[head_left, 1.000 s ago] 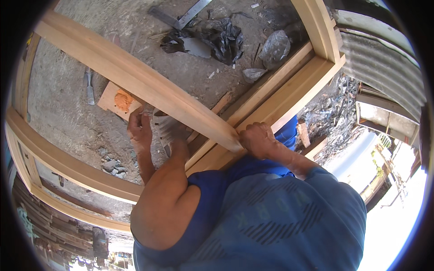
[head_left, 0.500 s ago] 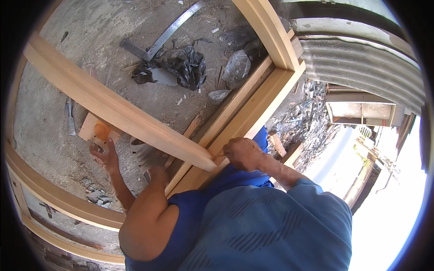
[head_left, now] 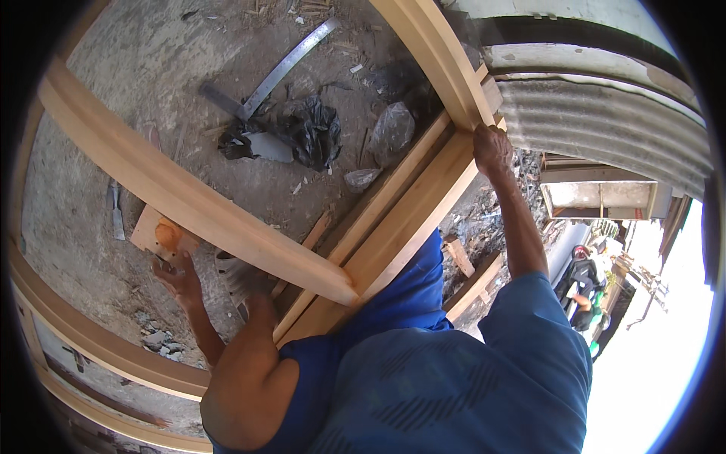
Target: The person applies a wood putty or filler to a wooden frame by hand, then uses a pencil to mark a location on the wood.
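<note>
My left hand is at the lower edge of a small flat board, gripping it between thumb and curled fingers. A lump of orange paste sits on that board. My right hand is closed at the far corner joint of a pale wooden frame. Anything in its fingers is hidden. Nearer to me, a long crosspiece meets the same frame member, with a faint orange smear at the joint.
On the dusty floor lie a metal square, black plastic, a clear plastic bag and a chisel. Another frame rail runs at left. Corrugated sheeting stands at right, above rubble and timber offcuts.
My right hand has left the near joint and moved up and right to the far corner, its arm extended. My left hand stays beside the paste.
</note>
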`<state>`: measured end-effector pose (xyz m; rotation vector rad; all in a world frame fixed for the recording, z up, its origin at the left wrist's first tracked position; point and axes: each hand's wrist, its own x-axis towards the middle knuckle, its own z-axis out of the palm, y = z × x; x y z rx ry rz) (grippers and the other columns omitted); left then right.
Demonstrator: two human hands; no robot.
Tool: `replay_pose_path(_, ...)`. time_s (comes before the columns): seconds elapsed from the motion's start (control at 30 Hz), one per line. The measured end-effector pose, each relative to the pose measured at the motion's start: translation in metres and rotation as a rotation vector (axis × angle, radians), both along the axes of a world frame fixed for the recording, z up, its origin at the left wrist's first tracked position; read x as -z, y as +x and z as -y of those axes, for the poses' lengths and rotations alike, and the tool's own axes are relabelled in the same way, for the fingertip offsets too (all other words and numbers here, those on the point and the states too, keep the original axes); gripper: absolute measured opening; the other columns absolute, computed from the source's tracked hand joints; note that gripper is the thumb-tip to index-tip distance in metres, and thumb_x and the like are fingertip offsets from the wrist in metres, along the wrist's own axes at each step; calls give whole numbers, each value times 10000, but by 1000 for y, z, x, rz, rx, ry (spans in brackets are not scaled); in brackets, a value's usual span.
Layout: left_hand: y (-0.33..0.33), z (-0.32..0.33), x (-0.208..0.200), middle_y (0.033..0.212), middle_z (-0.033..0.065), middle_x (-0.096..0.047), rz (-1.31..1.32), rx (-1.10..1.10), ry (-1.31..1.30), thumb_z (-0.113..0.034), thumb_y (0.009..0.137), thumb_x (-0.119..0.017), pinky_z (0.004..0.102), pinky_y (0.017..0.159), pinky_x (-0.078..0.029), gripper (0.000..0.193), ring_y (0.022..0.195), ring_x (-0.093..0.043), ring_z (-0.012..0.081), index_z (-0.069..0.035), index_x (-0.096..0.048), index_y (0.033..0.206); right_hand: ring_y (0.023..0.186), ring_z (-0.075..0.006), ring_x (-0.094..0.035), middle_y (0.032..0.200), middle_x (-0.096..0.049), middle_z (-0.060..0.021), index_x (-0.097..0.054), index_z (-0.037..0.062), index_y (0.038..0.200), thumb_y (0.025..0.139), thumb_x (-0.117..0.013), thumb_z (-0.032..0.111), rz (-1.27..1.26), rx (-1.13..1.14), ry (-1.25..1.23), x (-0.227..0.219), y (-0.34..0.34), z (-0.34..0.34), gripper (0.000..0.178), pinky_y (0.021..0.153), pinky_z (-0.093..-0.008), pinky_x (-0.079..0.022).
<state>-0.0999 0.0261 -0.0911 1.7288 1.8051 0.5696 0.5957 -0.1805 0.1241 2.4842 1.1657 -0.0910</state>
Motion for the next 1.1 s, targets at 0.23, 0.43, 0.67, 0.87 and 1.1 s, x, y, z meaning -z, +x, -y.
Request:
replay_pose_path(0.23,10,9,-32,1367,275,-519,-197,-54,-197,-342,975,-693,434,1003,-499,703,1164,-598,364,-16,-354,1497,878,-432,-681,875,-689,-237,-648,44,951,899,-568,134,-5,32,-192,-7,11,-4,131,759,-547,-519)
replay_pose_path(0.43,42,21,-121,1394,287,-484,-97,-95,-411,-365,965,-701,454,1006,-498,745,1189,-581,386,-21,-324,1508,951,-421,-685,979,-715,-216,-668,45,976,890,-594,108,-35,90,-164,-28,12,-20,130,810,-526,-527)
replay_pose_path(0.67,52,20,-123,1425,301,-444,-21,-112,-444,-393,953,-712,477,1010,-498,796,1218,-560,412,-26,-289,1520,1028,-389,-683,1042,-715,-196,-681,86,1060,871,-615,102,11,85,-308,0,5,-23,200,870,-491,-545)
replay_pose_path(0.87,22,-2,-68,1452,312,-410,11,-126,-345,-416,943,-720,497,1014,-497,840,1244,-543,434,-31,-259,1531,890,-438,-662,893,-686,-235,-661,39,900,905,-543,150,21,18,-53,-30,21,-4,161,774,-538,-508)
replay_pose_path(1.1,61,2,-129,1412,307,-425,34,66,-440,-393,931,-716,496,992,-499,831,1215,-548,436,-18,-268,1522,857,-459,-663,862,-680,-244,-650,23,859,879,-560,135,25,-13,-168,-39,41,-1,145,767,-538,-505)
